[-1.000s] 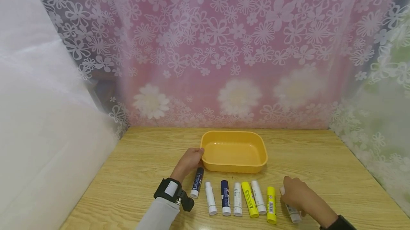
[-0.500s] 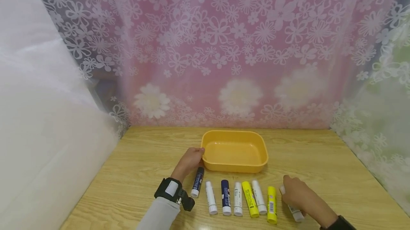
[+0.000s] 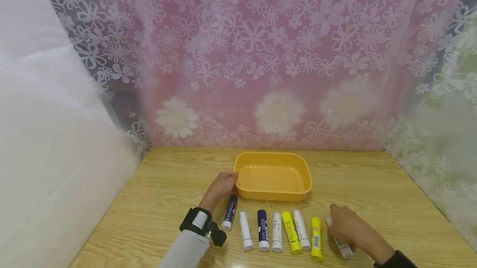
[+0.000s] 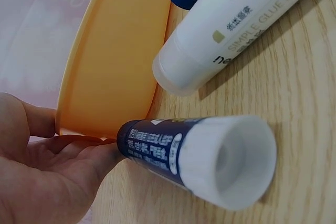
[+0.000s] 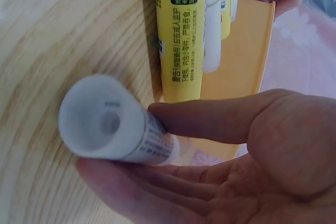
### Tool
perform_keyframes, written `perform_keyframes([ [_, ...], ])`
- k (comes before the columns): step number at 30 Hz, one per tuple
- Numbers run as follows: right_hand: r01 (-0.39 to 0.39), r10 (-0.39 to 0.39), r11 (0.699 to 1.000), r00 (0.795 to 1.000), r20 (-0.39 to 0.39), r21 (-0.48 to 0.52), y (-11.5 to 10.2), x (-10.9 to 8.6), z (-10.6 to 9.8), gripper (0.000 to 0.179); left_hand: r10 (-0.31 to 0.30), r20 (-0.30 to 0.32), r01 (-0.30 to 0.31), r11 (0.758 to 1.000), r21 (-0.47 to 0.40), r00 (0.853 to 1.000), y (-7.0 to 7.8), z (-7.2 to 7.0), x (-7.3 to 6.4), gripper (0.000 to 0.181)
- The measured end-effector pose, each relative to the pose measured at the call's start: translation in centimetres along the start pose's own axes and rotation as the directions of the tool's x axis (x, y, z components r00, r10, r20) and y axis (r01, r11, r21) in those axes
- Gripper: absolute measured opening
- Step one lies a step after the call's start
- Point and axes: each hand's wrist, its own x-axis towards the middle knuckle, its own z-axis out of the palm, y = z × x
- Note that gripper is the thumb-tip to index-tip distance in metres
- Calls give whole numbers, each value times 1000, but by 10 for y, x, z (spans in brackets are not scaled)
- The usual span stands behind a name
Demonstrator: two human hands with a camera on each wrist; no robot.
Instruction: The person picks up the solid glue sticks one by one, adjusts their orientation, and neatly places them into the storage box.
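Observation:
My left hand [image 3: 222,185] grips the left rim of a yellow-orange plastic basin [image 3: 273,196]; in the left wrist view the thumb [image 4: 39,120] lies on one side of the wall and the fingers on the other. A navy glue stick with a white base [image 3: 230,213] lies just below that hand. At the right end of a row, my right hand [image 3: 346,225] pinches a white glue stick [image 3: 344,249] between thumb and fingers. The right wrist view shows its hollow white base [image 5: 94,119] facing the camera, close to the wooden surface.
Between the hands lie several glue sticks: a slim white one [image 3: 245,230], a navy one [image 3: 262,228], further white ones [image 3: 277,231] and yellow ones [image 3: 316,238]. A flowered curtain [image 3: 275,65] hangs behind the wooden table [image 3: 179,168], with pale sheeting [image 3: 56,156] on the left.
The near end of the white glue stick in my right hand has swung slightly to the right. My left hand and the basin have stayed practically in place.

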Motion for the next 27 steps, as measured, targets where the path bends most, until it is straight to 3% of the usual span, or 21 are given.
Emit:
perform_keyframes([
  [9,56,-56,998,998,-31,7,-4,0,-10,36,3,1,-3,1000,-1,1000,0,0,0,46],
  [16,81,-82,996,993,-84,-23,-15,-1,-28,30,-4,-3,4,1000,1,1000,1,0,0,45],
  [27,149,-162,986,966,-199,-81,-38,-7,-53,28,-10,-22,10,1000,7,1000,1,1,0,45],
])
